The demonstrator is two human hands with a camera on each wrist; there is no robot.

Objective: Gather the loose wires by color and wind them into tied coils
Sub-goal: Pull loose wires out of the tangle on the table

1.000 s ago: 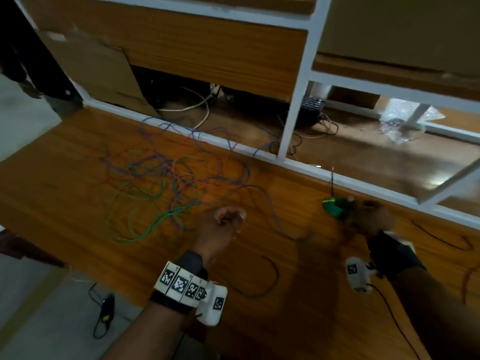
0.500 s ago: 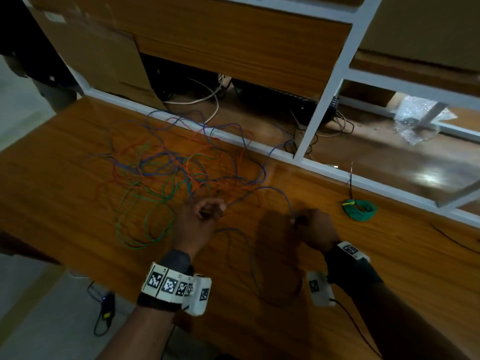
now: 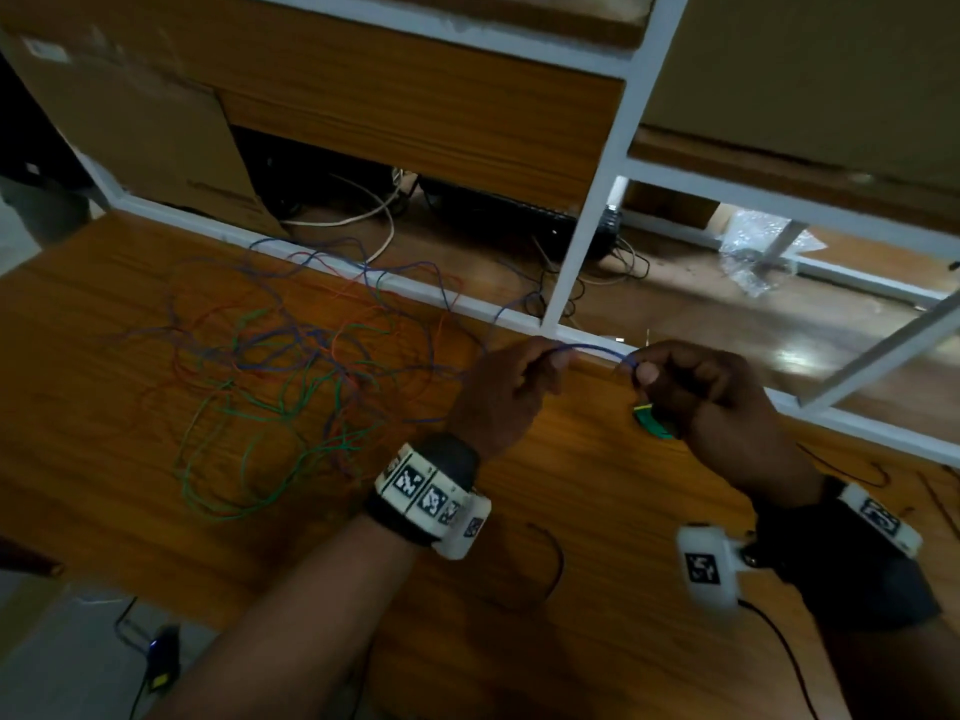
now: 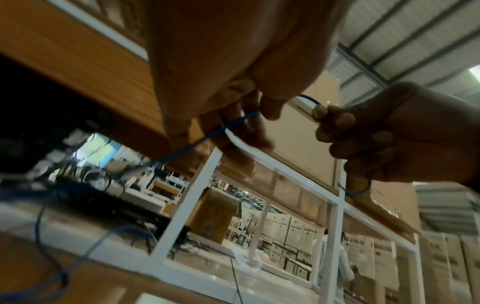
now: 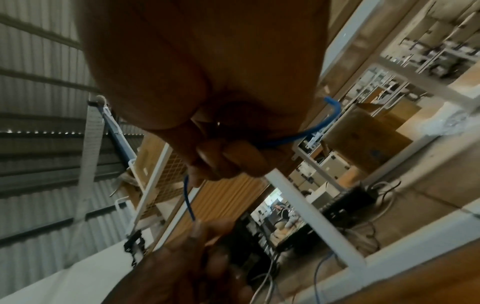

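Observation:
Both hands are raised above the wooden table (image 3: pixel 597 511) with a blue wire (image 3: pixel 592 348) stretched between them. My left hand (image 3: pixel 540 363) pinches the blue wire (image 4: pixel 233 125), which trails left into a tangle of blue, green and orange wires (image 3: pixel 291 366). My right hand (image 3: pixel 649 371) pinches the blue wire (image 5: pixel 306 133) near its end, and the short bent tip sticks out past the fingers. A tied green coil (image 3: pixel 652 426) lies on the table, partly hidden under my right hand.
A white shelf frame (image 3: pixel 592 215) runs along the table's far edge, with cables and a dark device (image 3: pixel 519 220) behind it. Loose dark wires (image 3: pixel 550 569) lie near the front and right of the table. A crumpled plastic bag (image 3: pixel 758 252) sits behind the frame at the right.
Both hands have lifted off the table and moved right toward the frame, drawing the blue wire taut between them. My right hand now covers part of the green coil.

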